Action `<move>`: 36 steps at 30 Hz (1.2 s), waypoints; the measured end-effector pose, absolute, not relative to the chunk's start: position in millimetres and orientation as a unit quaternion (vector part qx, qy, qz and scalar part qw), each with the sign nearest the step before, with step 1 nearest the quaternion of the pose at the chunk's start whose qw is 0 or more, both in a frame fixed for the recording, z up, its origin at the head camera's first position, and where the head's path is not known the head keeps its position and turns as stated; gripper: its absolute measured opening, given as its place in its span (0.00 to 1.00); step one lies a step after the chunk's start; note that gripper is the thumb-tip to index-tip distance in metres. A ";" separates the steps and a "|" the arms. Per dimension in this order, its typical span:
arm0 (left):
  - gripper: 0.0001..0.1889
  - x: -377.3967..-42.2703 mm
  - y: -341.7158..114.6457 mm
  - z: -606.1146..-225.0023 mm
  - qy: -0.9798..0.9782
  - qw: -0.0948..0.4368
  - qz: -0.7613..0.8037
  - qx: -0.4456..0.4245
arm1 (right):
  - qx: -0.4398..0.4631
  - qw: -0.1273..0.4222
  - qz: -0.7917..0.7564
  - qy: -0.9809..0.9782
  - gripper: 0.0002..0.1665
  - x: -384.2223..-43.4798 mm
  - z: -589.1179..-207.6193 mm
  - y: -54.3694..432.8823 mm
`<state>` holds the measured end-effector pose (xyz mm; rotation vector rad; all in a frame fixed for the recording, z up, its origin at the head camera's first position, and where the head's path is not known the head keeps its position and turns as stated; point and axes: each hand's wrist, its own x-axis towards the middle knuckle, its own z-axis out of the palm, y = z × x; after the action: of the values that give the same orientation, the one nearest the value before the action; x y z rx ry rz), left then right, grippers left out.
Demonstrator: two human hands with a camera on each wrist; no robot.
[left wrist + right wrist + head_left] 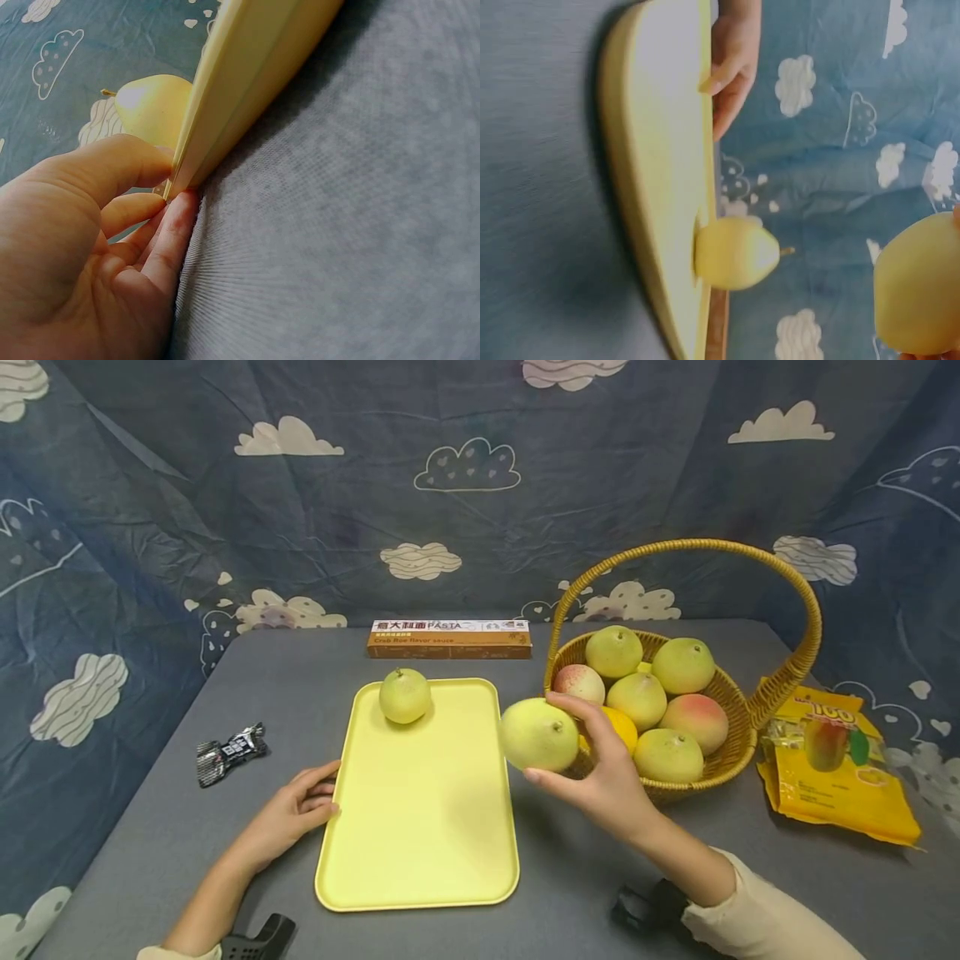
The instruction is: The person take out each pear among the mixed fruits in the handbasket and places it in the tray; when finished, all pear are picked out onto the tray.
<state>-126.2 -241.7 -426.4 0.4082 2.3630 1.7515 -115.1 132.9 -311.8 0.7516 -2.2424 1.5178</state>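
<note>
A yellow tray (420,827) lies on the grey table, its left rim held between the thumb and fingers of my left hand (292,814). On the tray's far end stands one yellow-green pear (405,696), stem upward; it also shows in the right wrist view. My right hand (600,768) grips another yellow-green pear (538,735) in the air, between the tray's right edge and the basket. Behind that hand the wicker basket (738,756) with a tall handle holds several pears (669,755), pinkish peaches (696,724) and a yellow fruit (619,728), partly hidden.
A pasta box (448,641) lies behind the tray. Right of the basket is a yellow snack bag (832,768). A small black-and-silver packet (231,754) lies at the left. A cloud-patterned cloth (480,527) hangs behind the table.
</note>
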 end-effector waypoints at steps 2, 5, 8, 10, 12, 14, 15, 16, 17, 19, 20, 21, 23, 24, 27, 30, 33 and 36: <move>0.31 -126.1 -241.4 -425.5 0.793 0.087 0.587 0.135 | 0.261 0.147 0.541 -0.786 0.43 -122.4 -306.8 119.6; 0.31 -126.0 -241.3 -425.0 0.793 0.090 0.587 0.135 | 0.251 0.124 0.572 -0.771 0.41 -140.5 -310.9 103.2; 0.31 -126.1 -241.2 -425.3 0.793 0.090 0.587 0.137 | 0.244 0.109 0.592 -0.760 0.41 -163.5 -322.3 89.9; 0.31 -126.3 -241.0 -425.7 0.794 0.089 0.586 0.138 | 0.241 0.102 0.599 -0.757 0.41 -179.5 -331.3 82.3; 0.31 -126.4 -240.8 -425.8 0.795 0.087 0.584 0.138 | 0.228 0.087 0.607 -0.756 0.42 -191.6 -336.4 74.2; 0.31 -126.2 -240.7 -426.0 0.797 0.085 0.582 0.137 | 0.208 0.075 0.612 -0.759 0.41 -202.2 -342.4 67.3; 0.31 -126.1 -240.7 -426.1 0.797 0.085 0.582 0.137 | 0.197 0.070 0.612 -0.762 0.41 -207.0 -345.6 64.6; 0.31 -126.0 -240.7 -426.3 0.797 0.085 0.582 0.137 | 0.187 0.064 0.611 -0.766 0.41 -211.4 -349.1 62.2; 0.31 -125.9 -240.7 -426.4 0.797 0.086 0.582 0.137 | 0.177 0.060 0.609 -0.771 0.41 -215.3 -352.2 60.2; 0.31 -125.7 -240.6 -426.5 0.797 0.088 0.582 0.136 | 0.163 0.056 0.602 -0.780 0.41 -222.9 -359.3 57.1; 0.31 -125.7 -240.5 -426.5 0.797 0.088 0.582 0.136 | 0.159 0.054 0.599 -0.783 0.41 -226.4 -362.9 55.9; 0.32 -125.6 -240.5 -426.6 0.797 0.089 0.583 0.135 | 0.156 0.053 0.598 -0.785 0.41 -229.7 -366.4 54.9; 0.32 -125.6 -240.4 -426.5 0.796 0.090 0.583 0.134 | 0.150 0.047 0.596 -0.788 0.41 -235.1 -372.8 53.3; 0.32 -125.6 -240.3 -426.5 0.796 0.091 0.583 0.134 | 0.147 0.045 0.595 -0.789 0.42 -237.3 -375.6 52.7; 0.32 -125.9 -240.5 -426.7 0.796 0.091 0.583 0.136 | 0.136 0.035 0.591 -0.794 0.41 -242.2 -382.5 51.0; 0.32 -126.4 -240.8 -426.8 0.796 0.088 0.583 0.138 | 0.130 0.035 0.582 -0.802 0.41 -246.3 -387.9 49.1; 0.31 -126.6 -241.1 -426.6 0.796 0.086 0.583 0.137 | 0.124 0.035 0.577 -0.806 0.41 -250.0 -393.3 47.1; 0.31 -126.4 -240.9 -426.1 0.797 0.087 0.582 0.135 | 0.115 0.029 0.573 -0.811 0.42 -252.6 -398.7 46.0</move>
<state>-126.4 -240.9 -426.1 0.4035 2.3733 1.7345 -252.6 46.0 -398.7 0.3561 -2.5016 1.7679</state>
